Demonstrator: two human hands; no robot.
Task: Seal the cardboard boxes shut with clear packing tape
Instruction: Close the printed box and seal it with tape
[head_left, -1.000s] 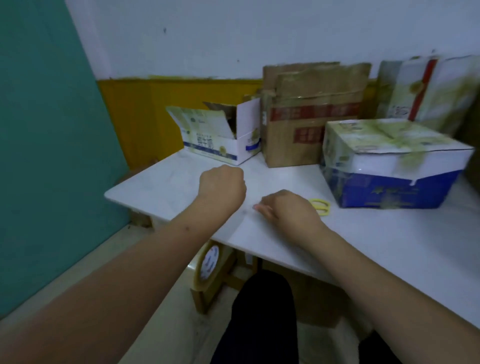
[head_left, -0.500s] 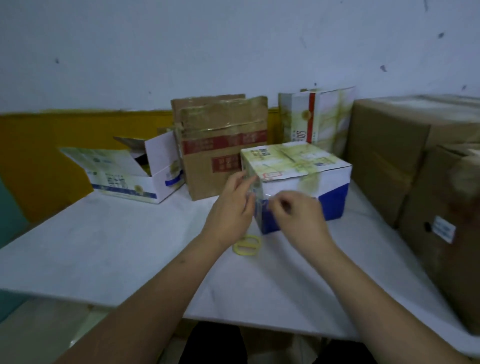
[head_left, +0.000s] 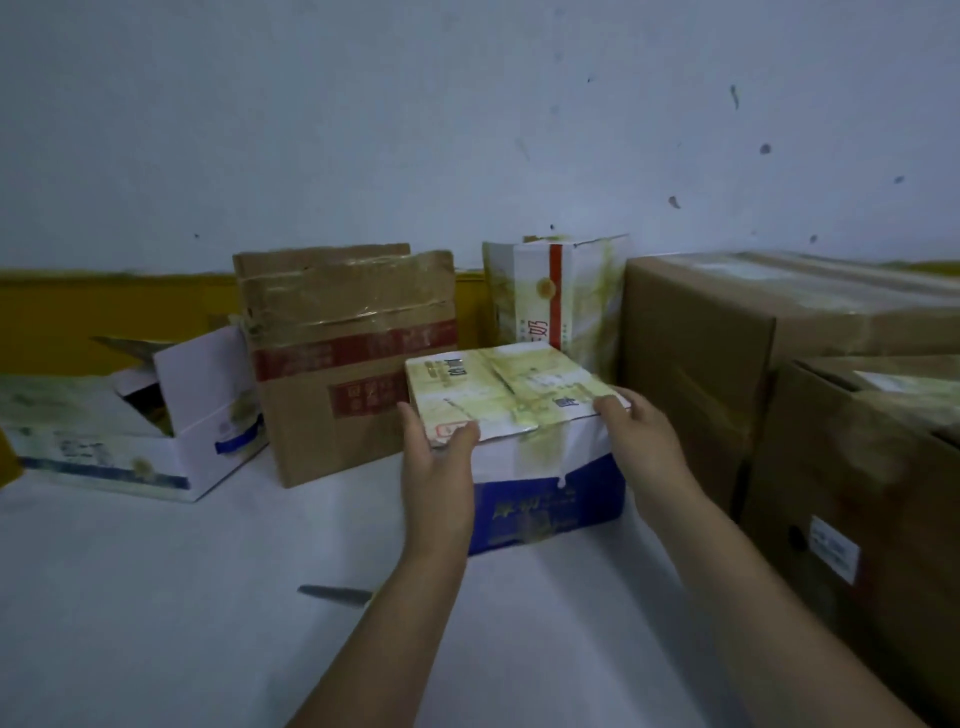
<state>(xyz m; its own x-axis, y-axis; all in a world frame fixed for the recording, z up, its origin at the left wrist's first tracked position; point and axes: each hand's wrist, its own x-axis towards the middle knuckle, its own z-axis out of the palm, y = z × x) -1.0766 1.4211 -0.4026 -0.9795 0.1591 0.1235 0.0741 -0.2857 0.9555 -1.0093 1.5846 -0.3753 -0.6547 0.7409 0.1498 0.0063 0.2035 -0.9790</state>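
A small white and blue box (head_left: 524, 415), its closed top crossed with yellowish tape, stands on the white table (head_left: 156, 597). My left hand (head_left: 436, 467) grips its near left corner, thumb over the top edge. My right hand (head_left: 639, 441) holds the right side, thumb on the top edge. A scissor blade (head_left: 332, 594) pokes out from under my left forearm. No tape roll is in view.
An open white box (head_left: 130, 431) lies at the left. A taped brown box (head_left: 348, 353) and a white carton with a red stripe (head_left: 561, 296) stand at the back. Two large brown boxes (head_left: 779, 364) (head_left: 872, 509) fill the right side.
Both hands moved from the box's front face to its two sides and took hold of it. The view has swung right and closer; the yellow scissor handles are now hidden under my left arm.
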